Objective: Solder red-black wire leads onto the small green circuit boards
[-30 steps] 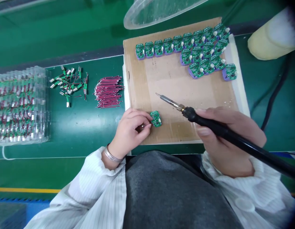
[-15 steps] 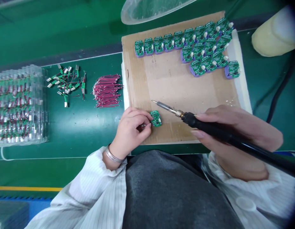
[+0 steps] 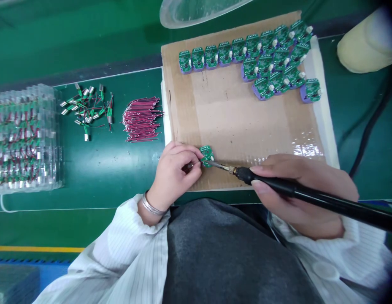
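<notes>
My right hand [image 3: 306,194] grips a black soldering iron [image 3: 278,183], its metal tip pointing left. The tip touches, or nearly touches, the lower right part of a small green circuit board [image 3: 206,156] lying on a cardboard sheet [image 3: 227,131]. My left hand [image 3: 179,171] is closed in a pinch at the board's left edge, its fingertips against the board. A small shiny bit shows inside its curled fingers, too hidden to name.
Several green circuit boards with purple undersides [image 3: 225,54] stand in rows at the cardboard's back. On the left lie a bundle of red wires [image 3: 142,119], a pile of small wired metal cylinders [image 3: 88,107] and stacked clear trays [image 3: 28,139]. A pale cylinder [image 3: 362,46] stands at right.
The soldering iron has come down and left, bringing its tip from above the cardboard to the circuit board. My left hand stays in nearly the same place.
</notes>
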`<state>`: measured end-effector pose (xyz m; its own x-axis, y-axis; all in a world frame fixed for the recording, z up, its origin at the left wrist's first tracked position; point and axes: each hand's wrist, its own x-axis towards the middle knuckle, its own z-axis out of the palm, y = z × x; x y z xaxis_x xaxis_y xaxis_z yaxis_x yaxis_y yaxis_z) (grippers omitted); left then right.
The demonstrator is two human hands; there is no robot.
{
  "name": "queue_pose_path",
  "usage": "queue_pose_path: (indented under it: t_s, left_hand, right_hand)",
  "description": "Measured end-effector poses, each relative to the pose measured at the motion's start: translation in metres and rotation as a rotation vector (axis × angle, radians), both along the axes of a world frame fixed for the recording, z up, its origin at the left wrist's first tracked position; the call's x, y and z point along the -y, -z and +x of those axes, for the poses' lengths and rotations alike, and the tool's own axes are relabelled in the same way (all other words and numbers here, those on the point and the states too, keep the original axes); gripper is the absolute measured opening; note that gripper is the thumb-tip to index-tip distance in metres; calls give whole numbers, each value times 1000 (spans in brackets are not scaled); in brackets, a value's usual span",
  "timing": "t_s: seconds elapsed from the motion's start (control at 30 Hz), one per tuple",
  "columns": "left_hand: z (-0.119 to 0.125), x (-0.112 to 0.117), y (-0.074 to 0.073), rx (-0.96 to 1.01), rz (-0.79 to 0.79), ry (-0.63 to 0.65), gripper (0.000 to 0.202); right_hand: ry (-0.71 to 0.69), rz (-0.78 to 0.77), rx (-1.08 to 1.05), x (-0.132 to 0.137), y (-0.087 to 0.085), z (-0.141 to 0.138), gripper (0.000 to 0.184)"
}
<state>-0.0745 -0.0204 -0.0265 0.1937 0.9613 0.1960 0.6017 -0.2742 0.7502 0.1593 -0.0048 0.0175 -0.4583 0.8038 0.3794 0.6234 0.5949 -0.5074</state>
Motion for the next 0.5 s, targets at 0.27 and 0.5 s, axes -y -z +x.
queue_pose_path:
  t_s: [0.27, 0.5]
  left_hand:
    - [0, -1, -1, -1, -11, -1, 17]
    - [0, -1, -1, -8, -18, 0, 16]
  right_hand:
    - [-73, 100, -7, -5, 3, -5, 5]
    - [-63, 89, -21, -5, 7, -6, 6]
